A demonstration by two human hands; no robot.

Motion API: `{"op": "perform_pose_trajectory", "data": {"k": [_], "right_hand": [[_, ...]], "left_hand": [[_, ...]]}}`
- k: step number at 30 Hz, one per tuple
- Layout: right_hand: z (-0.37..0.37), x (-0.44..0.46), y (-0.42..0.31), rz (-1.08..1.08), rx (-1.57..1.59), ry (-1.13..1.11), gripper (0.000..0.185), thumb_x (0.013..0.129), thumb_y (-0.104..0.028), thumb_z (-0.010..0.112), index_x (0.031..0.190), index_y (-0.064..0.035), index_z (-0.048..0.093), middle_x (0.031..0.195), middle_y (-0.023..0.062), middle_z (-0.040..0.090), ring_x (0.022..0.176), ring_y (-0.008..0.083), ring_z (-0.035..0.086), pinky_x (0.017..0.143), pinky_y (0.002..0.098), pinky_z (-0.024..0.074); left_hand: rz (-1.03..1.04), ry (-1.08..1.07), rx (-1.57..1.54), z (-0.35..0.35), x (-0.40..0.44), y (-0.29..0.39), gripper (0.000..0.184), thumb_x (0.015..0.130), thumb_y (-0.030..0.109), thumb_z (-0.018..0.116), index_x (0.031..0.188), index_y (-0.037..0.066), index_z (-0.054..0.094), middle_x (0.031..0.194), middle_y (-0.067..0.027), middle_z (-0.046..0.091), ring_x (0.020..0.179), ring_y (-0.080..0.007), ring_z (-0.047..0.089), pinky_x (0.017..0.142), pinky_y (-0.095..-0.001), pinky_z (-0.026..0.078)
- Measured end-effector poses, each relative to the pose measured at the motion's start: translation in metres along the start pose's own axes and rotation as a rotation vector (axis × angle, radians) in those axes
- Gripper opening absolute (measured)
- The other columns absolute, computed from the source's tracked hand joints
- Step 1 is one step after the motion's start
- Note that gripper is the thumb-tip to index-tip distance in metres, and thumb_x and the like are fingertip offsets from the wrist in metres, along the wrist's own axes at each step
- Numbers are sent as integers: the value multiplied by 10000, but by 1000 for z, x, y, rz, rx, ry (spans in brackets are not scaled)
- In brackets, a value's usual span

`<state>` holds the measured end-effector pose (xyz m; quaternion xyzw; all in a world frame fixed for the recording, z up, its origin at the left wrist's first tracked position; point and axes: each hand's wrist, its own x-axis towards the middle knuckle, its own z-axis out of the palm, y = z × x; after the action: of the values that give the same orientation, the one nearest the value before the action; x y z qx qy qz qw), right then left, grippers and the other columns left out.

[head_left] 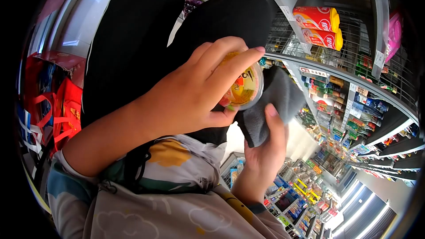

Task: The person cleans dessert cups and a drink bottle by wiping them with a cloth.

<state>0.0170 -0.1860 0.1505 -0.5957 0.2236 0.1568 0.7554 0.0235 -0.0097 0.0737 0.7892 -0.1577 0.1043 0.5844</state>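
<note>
My left hand [208, 82] is wrapped round a small round clear tub [244, 87] with a yellow and orange label; its fingers lie over the upper side and its thumb is underneath. A grey cloth [279, 93] is right beside the tub, bunched up, and its edge seems to touch the tub's rim. The cloth is held by my right hand [268, 146], with the thumb on its near face and the other fingers mostly hidden behind it.
Black-clad knees [221, 17] rise beyond the hands. Wire shelving on the right holds red canisters with yellow lids [316, 19] and rows of packaged goods [327, 90]. Red bags [66, 110] stand at the left. More stocked racks [292, 203] show at the lower right.
</note>
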Motion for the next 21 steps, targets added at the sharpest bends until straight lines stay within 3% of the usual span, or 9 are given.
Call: {"op": "perform_pose_trajectory", "data": {"k": [2, 3, 6, 8, 10, 12, 15, 17, 21], "right_hand": [[8, -16, 0, -281, -164, 30, 565, 973, -134, 625, 1465, 72, 437, 1374, 197, 593, 1233, 306, 626, 1060, 427, 508], [5, -20, 5, -393, -425, 35, 527, 960, -109, 639, 1428, 72, 479, 1348, 182, 605, 1226, 272, 622, 1058, 408, 499], [11, -19, 16, -563, -696, 39, 447, 921, -58, 680, 1334, 56, 554, 1284, 137, 637, 1147, 190, 624, 992, 332, 490], [2, -14, 7, -551, -784, 14, 458, 918, -86, 672, 1334, 63, 552, 1256, 139, 647, 1119, 204, 637, 980, 333, 488], [5, -6, 2, -326, -351, -63, 351, 957, -95, 645, 1263, 70, 601, 1188, 91, 657, 1108, 165, 599, 1012, 294, 421], [8, -2, -3, -291, -356, -56, 330, 962, -109, 629, 1244, 61, 623, 1168, 71, 674, 1090, 154, 611, 986, 295, 443], [2, 4, -8, -167, -289, -64, 409, 937, -137, 634, 1287, 72, 602, 1195, 106, 673, 1101, 182, 629, 971, 312, 471], [-6, 11, -6, -48, -228, -103, 665, 860, -258, 604, 1404, 104, 484, 1308, 232, 629, 1198, 334, 639, 1059, 424, 485], [-7, 15, -2, 84, -81, -149, 678, 863, -244, 576, 1439, 91, 448, 1351, 243, 602, 1235, 357, 618, 1076, 444, 476]], "left_hand": [[-21, 12, -19, 3, -2, 1, 980, 665, 26, 815, 1540, 48, 374, 1385, -184, 452, 1288, -370, 511, 1076, -408, 456], [-40, 21, -41, 5, -2, 2, 983, 675, 46, 811, 1550, 43, 364, 1379, -188, 449, 1278, -367, 514, 1073, -408, 456], [-96, -34, -151, 2, -6, 2, 929, 713, 77, 773, 1543, 3, 362, 1372, -201, 445, 1224, -349, 535, 1052, -385, 458], [-90, -42, -165, 1, -9, -5, 885, 748, 115, 750, 1532, -27, 365, 1368, -210, 447, 1191, -338, 547, 1038, -375, 459], [25, -63, -190, -3, -12, -10, 812, 810, 220, 704, 1496, -75, 384, 1359, -233, 453, 1181, -341, 552, 1035, -380, 446], [18, -62, -239, -5, -14, -10, 786, 858, 314, 664, 1481, -85, 398, 1365, -248, 459, 1191, -345, 550, 1044, -392, 437], [20, -37, -374, -2, -14, -13, 779, 937, 461, 577, 1460, -94, 418, 1392, -279, 469, 1210, -352, 548, 1057, -409, 421], [-26, -5, -455, 0, -14, -12, 835, 1001, 609, 403, 1456, -90, 435, 1456, -294, 473, 1253, -343, 529, 1084, -408, 392], [-207, -14, -607, -6, -9, 1, 896, 980, 665, 359, 1480, -74, 427, 1452, -231, 499, 1330, -293, 475, 1127, -379, 337]]}}
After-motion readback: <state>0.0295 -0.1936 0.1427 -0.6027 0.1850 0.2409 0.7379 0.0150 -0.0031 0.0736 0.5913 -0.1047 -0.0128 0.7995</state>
